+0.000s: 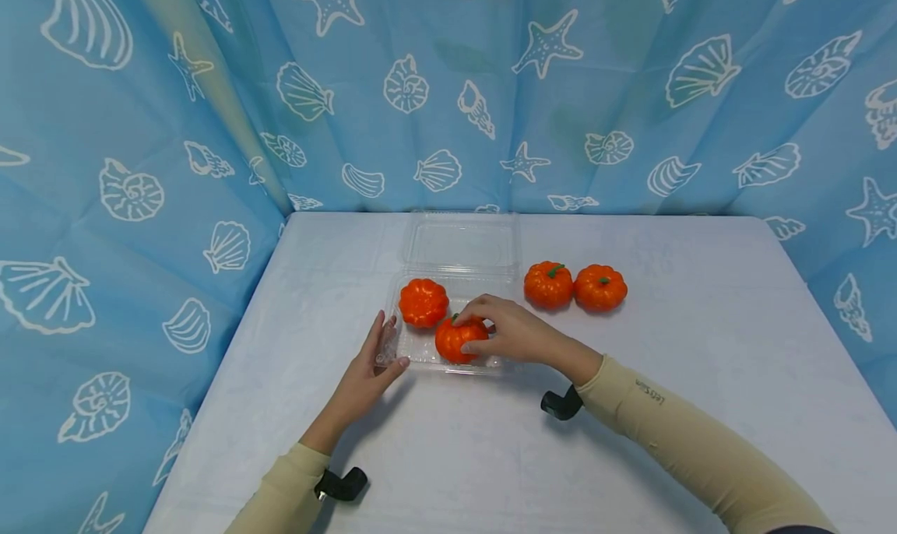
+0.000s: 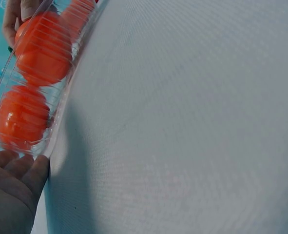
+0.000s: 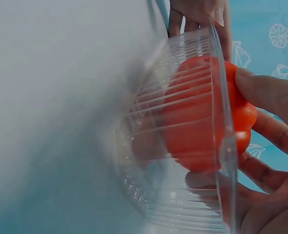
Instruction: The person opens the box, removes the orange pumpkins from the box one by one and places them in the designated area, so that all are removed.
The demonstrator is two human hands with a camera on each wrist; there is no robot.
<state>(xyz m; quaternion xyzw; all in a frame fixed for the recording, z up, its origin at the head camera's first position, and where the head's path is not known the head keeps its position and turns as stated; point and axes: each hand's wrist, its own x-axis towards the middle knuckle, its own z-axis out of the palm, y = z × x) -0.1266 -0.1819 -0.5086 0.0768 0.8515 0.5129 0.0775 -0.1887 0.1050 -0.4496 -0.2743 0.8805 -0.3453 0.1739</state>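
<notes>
A clear plastic clamshell box [image 1: 420, 355] lies on the table with its lid folded back. Inside, at the back left, sits an orange toy pumpkin [image 1: 423, 303] with no stem showing. My right hand [image 1: 515, 331] grips a second pumpkin [image 1: 452, 345] with thumb and fingers, low in the front part of the box; through the ribbed wall in the right wrist view this pumpkin [image 3: 192, 117] shows partly below the rim. My left hand [image 1: 367, 374] is at the box's left end, fingers extended along the outside and thumb by the front corner. Its fingertips [image 2: 39, 168] touch the wall in the left wrist view.
Two more orange pumpkins with green stems, one on the left [image 1: 549, 285] and one on the right [image 1: 600, 288], stand side by side right of the box. The transparent lid [image 1: 462, 242] reaches the white table's back edge. A blue shell-patterned curtain [image 1: 448, 129] hangs behind.
</notes>
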